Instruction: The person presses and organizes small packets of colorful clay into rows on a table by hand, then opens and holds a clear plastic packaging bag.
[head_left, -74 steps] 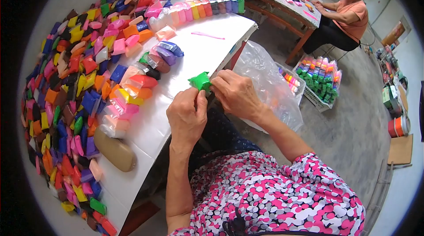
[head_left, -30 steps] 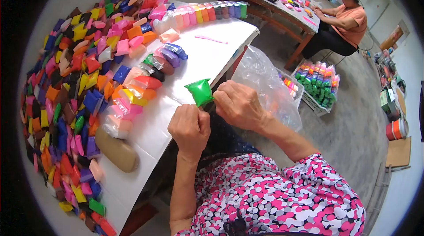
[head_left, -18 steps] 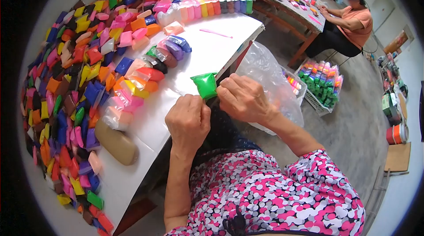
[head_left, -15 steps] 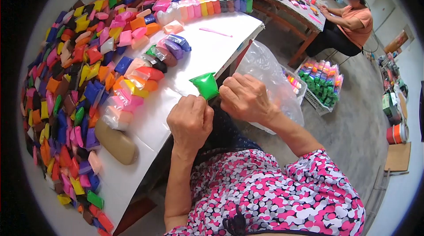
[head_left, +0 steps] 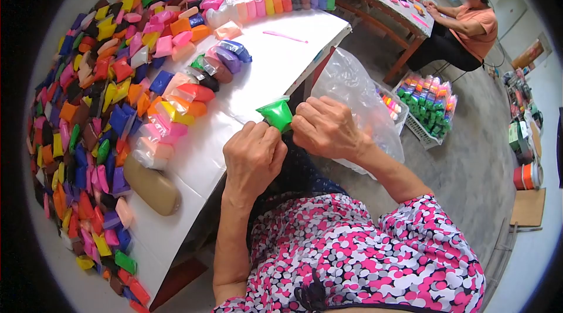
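Observation:
A small green packet (head_left: 277,114) is stretched between my two hands, over the table's near edge. My left hand (head_left: 253,157) is closed on its lower left corner, knuckles up. On its right side, my right hand (head_left: 325,127) pinches the packet's edge. The packet's upper edge looks clear and flattened, with the green filling bulging below. Left of my hands, on the white tabletop (head_left: 267,70), lie a cluster of packets in blue, purple, brown, black and green (head_left: 226,62) and a row of joined coloured packets (head_left: 170,119).
A large pile of coloured packets (head_left: 88,119) covers the table's left side. A tan oblong object (head_left: 151,185), a pink stick (head_left: 285,36) and a packet strip (head_left: 281,2) lie on the tabletop. Right are a clear plastic bag (head_left: 352,96), a filled crate (head_left: 425,105) and a seated person (head_left: 469,26).
The green packet was crumpled between my fingers at first, then spread out. It now tilts differently, with its clear upper edge showing. My hands remain close together around it.

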A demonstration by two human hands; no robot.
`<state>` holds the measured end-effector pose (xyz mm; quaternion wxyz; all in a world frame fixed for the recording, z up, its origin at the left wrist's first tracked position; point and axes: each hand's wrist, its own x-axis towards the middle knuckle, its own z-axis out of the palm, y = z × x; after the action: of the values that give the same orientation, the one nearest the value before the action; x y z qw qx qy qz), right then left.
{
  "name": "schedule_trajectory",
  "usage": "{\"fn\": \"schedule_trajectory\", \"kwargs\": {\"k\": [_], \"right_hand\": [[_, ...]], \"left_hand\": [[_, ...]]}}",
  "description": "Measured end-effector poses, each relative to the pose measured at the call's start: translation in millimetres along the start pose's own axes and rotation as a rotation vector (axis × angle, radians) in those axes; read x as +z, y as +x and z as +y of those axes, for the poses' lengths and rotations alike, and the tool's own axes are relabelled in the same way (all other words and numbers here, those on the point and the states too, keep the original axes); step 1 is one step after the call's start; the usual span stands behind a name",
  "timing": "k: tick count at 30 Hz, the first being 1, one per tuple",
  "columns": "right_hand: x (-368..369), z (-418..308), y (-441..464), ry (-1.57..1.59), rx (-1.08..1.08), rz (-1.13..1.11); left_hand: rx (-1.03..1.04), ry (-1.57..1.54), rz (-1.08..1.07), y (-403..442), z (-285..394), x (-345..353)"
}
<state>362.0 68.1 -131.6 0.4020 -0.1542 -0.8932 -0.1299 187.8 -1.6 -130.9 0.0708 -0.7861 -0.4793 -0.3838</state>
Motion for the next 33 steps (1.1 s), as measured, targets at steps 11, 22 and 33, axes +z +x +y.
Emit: {"fn": "schedule_trajectory", "kwargs": {"k": [11, 22, 33], "right_hand": [[-10.4, 4.3, -1.6, 0.709, 0.741, 0.016], [-13.7, 10.5, 10.9, 0.690, 0.624, -0.050], [-16.4, 5.8, 8.4, 0.227, 0.330, -0.086]], "left_hand": [[0.032, -0.029, 0.040, -8.3, -5.3, -4.8], [-0.382, -0.660, 0.028, -18.6, 4.7, -5.4], [-0.775, -1.401, -0.188, -0.3, 9.8, 9.6]]}}
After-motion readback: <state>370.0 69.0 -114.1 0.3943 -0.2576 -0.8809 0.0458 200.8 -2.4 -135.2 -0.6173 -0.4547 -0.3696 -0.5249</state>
